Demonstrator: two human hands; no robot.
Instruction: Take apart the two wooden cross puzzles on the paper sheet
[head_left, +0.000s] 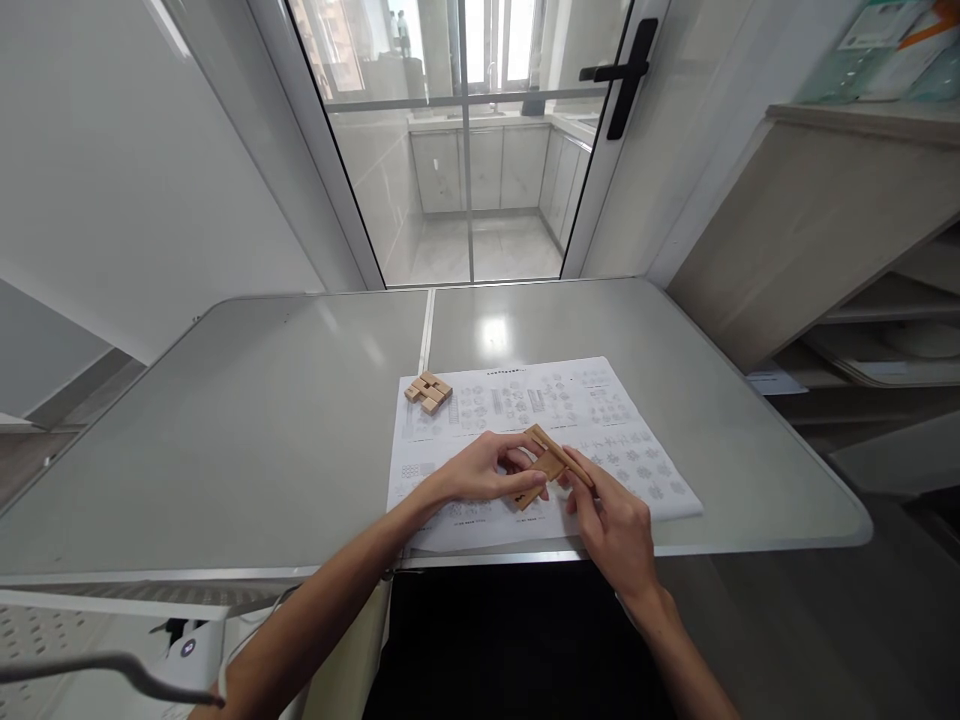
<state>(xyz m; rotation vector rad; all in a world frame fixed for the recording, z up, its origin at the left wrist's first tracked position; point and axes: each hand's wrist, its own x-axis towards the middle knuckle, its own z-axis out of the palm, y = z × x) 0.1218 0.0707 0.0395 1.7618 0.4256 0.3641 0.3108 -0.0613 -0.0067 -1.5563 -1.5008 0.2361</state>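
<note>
My left hand (491, 467) is closed, thumb and fingers pinching a flat wooden piece (550, 465) that carries a small dark mark near its lower end. My right hand (613, 520) grips a long, narrow wooden slat (559, 452), which lies slantwise against the flat piece. Whether the two are joined, I cannot tell; fingers cover part of both. Under the hands lies a white paper sheet (600, 400) printed with rows of small diagrams. On its upper left corner sits a cluster of small wooden blocks (430, 392), apart from both hands.
The grey table (285, 430) has a seam running to its back edge. Behind it stands a glass door (480, 200) with a black handle (630, 75). A wooden shelf unit (840, 220) rises at the right. A white perforated surface (52, 640) shows below left.
</note>
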